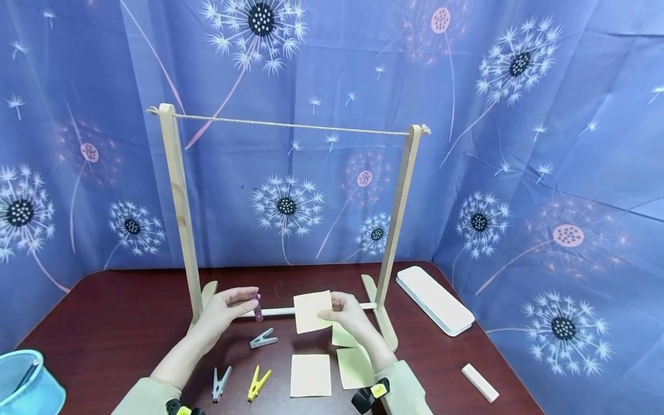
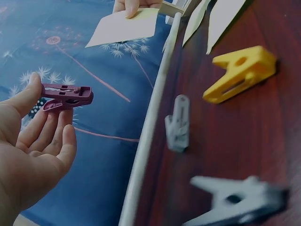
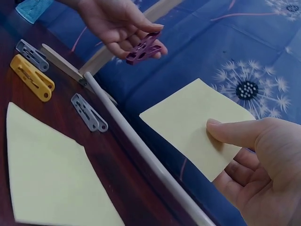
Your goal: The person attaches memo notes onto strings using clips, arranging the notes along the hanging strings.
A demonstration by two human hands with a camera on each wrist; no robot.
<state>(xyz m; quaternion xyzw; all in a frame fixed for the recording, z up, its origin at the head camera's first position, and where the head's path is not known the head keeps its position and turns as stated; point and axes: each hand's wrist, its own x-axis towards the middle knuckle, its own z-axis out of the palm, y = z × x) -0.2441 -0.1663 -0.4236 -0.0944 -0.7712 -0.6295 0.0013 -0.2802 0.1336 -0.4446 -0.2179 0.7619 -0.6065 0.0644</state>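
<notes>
My left hand (image 1: 224, 311) pinches a purple clothespin (image 1: 257, 307) between thumb and fingers, raised above the table. In the left wrist view the purple clothespin (image 2: 68, 96) points away from the fingertips. To its right, my right hand (image 1: 349, 314) holds a pale yellow sticky note (image 1: 312, 312) by its edge, thumb on the front face. The right wrist view shows that note (image 3: 188, 122) apart from the clothespin. Below lie a grey clothespin (image 1: 263, 339), another grey clothespin (image 1: 220, 384), a yellow clothespin (image 1: 257, 383) and more sticky notes (image 1: 310, 376), some partly hidden by the right arm.
A wooden frame (image 1: 181, 213) stands behind the hands, with a rope (image 1: 290, 124) strung between its posts and a white rod (image 1: 278, 312) low down. On the right are a white case (image 1: 434, 300) and a white block (image 1: 479, 383). A blue mesh holder (image 1: 38, 380) stands left.
</notes>
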